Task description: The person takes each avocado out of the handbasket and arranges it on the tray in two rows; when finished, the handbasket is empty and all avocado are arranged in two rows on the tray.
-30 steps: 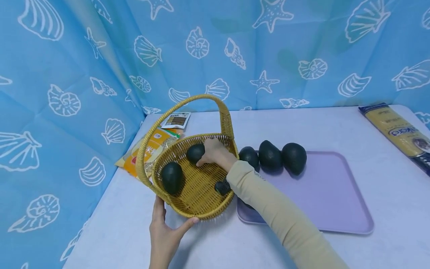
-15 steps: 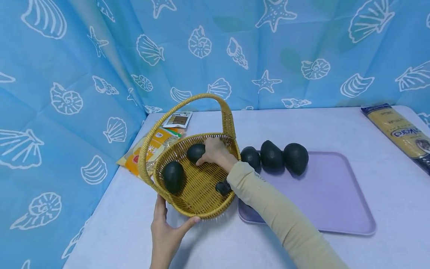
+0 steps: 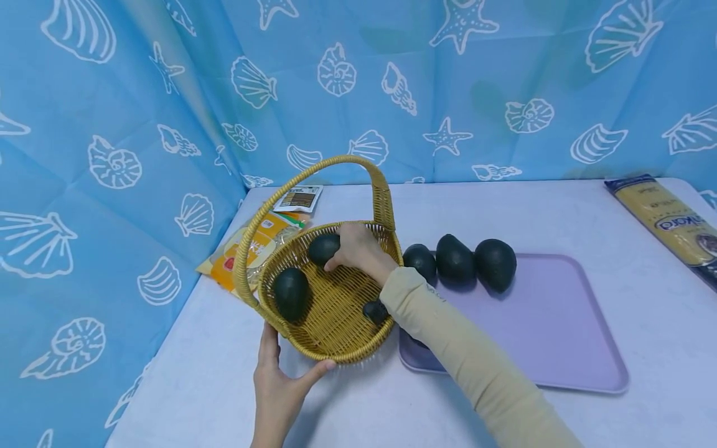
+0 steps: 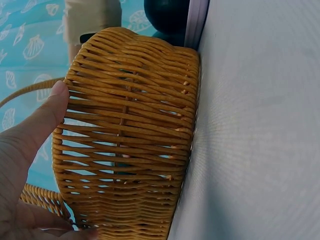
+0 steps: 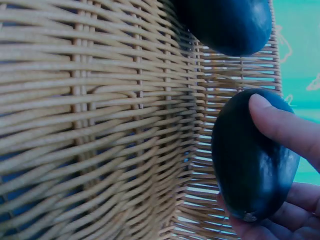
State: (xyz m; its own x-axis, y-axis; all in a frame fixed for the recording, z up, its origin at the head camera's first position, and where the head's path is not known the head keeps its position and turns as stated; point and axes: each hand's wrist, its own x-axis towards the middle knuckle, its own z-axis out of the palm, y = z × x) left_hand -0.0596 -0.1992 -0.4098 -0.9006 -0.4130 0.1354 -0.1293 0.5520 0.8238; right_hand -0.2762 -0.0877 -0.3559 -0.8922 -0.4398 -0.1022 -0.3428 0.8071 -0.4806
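A yellow wicker basket (image 3: 336, 311) with a tall arched handle stands on the table. My left hand (image 3: 277, 386) holds its near-left side, the thumb up at the rim in the left wrist view. Inside the basket my right hand (image 3: 358, 249) grips a dark green avocado (image 5: 250, 160), its thumb on top and fingers underneath. This avocado is close to the basket's far wall. Another avocado (image 3: 291, 294) lies against the left wall. To the right, three avocados, one in the middle (image 3: 455, 260), line the far-left edge of a purple tray (image 3: 538, 323).
Behind the basket's left side lie an orange-and-clear food bag (image 3: 229, 261) and a small sachet (image 3: 299, 198). A yellow pasta pack (image 3: 666, 218) is at the far right. My right forearm (image 3: 465, 348) crosses the tray's left edge and hides part of it.
My right hand has shifted the gripped avocado slightly toward the basket's far-left wall. My left hand keeps its hold on the basket. The head view has drifted a little.
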